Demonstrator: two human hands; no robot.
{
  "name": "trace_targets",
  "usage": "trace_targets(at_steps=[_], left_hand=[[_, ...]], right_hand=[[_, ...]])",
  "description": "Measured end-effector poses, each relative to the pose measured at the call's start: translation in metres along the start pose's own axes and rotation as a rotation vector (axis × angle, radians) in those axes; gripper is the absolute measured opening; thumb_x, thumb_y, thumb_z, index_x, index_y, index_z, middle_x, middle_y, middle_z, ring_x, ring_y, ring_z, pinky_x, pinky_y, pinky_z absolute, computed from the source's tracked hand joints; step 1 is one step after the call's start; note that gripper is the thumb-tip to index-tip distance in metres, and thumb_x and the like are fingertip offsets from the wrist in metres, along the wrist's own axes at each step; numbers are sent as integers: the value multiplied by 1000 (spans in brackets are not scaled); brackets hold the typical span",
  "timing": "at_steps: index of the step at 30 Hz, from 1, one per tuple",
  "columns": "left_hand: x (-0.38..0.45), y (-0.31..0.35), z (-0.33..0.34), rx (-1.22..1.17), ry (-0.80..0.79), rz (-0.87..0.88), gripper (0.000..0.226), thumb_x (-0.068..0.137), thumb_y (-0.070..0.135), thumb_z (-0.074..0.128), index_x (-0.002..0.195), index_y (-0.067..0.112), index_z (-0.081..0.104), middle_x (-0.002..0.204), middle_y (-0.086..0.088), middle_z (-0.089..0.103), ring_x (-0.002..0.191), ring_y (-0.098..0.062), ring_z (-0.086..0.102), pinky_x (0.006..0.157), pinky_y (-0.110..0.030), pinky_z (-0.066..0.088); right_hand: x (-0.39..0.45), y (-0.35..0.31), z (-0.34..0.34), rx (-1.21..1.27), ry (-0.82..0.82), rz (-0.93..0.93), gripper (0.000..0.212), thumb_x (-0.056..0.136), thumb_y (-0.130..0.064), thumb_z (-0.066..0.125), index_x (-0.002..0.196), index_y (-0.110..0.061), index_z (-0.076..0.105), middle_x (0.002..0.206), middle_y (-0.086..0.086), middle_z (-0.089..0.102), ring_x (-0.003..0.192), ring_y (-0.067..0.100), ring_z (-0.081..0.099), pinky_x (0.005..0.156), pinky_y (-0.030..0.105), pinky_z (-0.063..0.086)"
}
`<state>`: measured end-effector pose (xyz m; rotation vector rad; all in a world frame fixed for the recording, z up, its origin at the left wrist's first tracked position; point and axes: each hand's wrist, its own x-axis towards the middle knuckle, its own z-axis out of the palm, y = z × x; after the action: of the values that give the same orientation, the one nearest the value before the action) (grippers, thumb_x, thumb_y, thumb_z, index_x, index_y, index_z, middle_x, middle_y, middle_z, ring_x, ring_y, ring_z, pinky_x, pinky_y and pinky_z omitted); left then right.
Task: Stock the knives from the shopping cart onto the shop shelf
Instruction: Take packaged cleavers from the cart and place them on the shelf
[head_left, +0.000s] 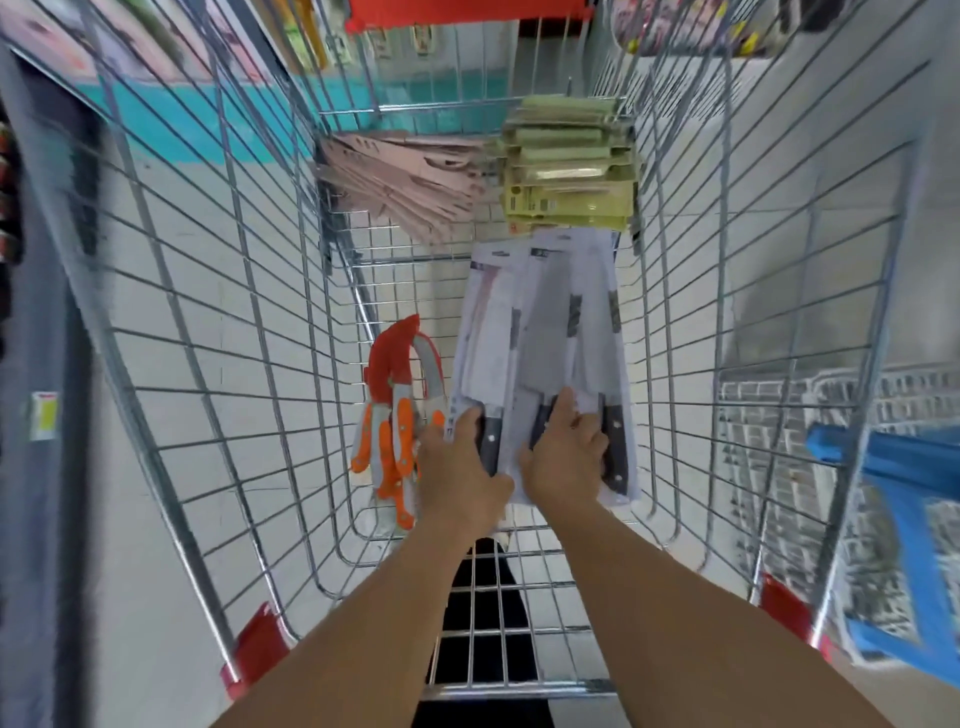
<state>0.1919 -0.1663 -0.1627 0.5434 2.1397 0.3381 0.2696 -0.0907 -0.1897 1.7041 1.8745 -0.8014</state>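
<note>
Both my arms reach down into a wire shopping cart (218, 322). A fanned stack of carded cleaver knives (545, 332) with black handles lies along the cart floor on white backing cards. My left hand (460, 462) grips the near left corner of the stack, fingers curled round its edge by a black handle. My right hand (563, 452) lies on top of the handle end with the fingers spread over the cards. To the left of the stack lies a pack of orange-handled knives (395, 415) on a red card.
At the cart's far end lie a pile of pink carded items (395, 182) and a stack of yellow-green packs (566, 171). Shelving with hanging goods (395, 41) stands beyond the cart. A blue plastic stool (898, 519) is outside on the right, dark shelving (31, 364) on the left.
</note>
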Motion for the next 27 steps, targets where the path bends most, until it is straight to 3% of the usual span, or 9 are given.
trace_targets(at_steps=[4, 6, 8, 10, 14, 17, 19, 25, 27], left_hand=[[-2, -1, -10, 12, -5, -2, 78, 76, 24, 70, 141, 39, 30, 152, -7, 9, 131, -28, 37, 98, -31, 44], [-7, 2, -18, -8, -6, -8, 78, 77, 24, 69, 142, 39, 29, 152, -2, 6, 132, -27, 36, 98, -31, 43], [-15, 8, -28, 25, 0, -27, 77, 79, 27, 66, 144, 38, 27, 154, -1, 1, 136, -26, 29, 100, -32, 40], [-22, 14, -38, 46, 1, -48, 77, 80, 30, 66, 146, 38, 26, 155, -2, 2, 137, -26, 27, 101, -34, 39], [-41, 27, -62, 34, -22, -107, 77, 77, 30, 68, 145, 34, 32, 148, -6, 19, 128, -28, 42, 99, -37, 45], [-60, 35, -81, -26, -16, -136, 66, 73, 30, 68, 135, 29, 47, 129, -7, 39, 102, -26, 57, 86, -32, 50], [-73, 38, -94, -71, 10, -131, 58, 67, 31, 69, 123, 26, 55, 119, -6, 43, 92, -23, 58, 85, -35, 53], [-116, 46, -133, -188, 217, -88, 47, 65, 35, 70, 110, 37, 56, 110, -3, 42, 78, -17, 56, 74, -31, 51], [-135, 51, -154, -243, 291, -57, 49, 69, 30, 68, 115, 39, 53, 107, 0, 35, 78, -16, 54, 73, -28, 46]], right_hand=[[-2, -9, -9, 178, -57, 32, 87, 88, -5, 53, 151, -22, -6, 145, 27, 17, 113, 40, 44, 88, 43, 43], [-8, -9, -20, 280, -89, 12, 92, 86, -2, 54, 151, -28, -6, 149, 25, 7, 83, 27, 53, 69, 33, 45], [-16, -7, -34, 341, -92, -12, 92, 87, -5, 55, 151, -32, -6, 150, 21, 7, 64, 16, 42, 63, 27, 40], [-27, -7, -48, 342, -85, -33, 87, 88, -9, 54, 151, -33, -2, 149, 16, 11, 70, 20, 44, 67, 29, 38], [-54, -6, -76, 343, -84, -78, 78, 87, -10, 52, 150, -31, 10, 148, 12, 21, 108, 32, 51, 76, 32, 40], [-73, -7, -93, 373, -77, -128, 75, 82, -7, 53, 147, -29, 22, 136, 13, 35, 94, 30, 53, 75, 34, 44], [-85, -12, -104, 387, -61, -185, 74, 78, -8, 53, 144, -29, 26, 126, 14, 43, 84, 29, 55, 69, 36, 48], [-127, -39, -142, 431, 33, -369, 76, 82, -10, 54, 149, -28, 21, 118, 9, 43, 77, 22, 49, 60, 30, 38], [-145, -51, -156, 435, 81, -453, 76, 83, -12, 55, 149, -30, 19, 124, 8, 42, 82, 20, 47, 67, 31, 40]])
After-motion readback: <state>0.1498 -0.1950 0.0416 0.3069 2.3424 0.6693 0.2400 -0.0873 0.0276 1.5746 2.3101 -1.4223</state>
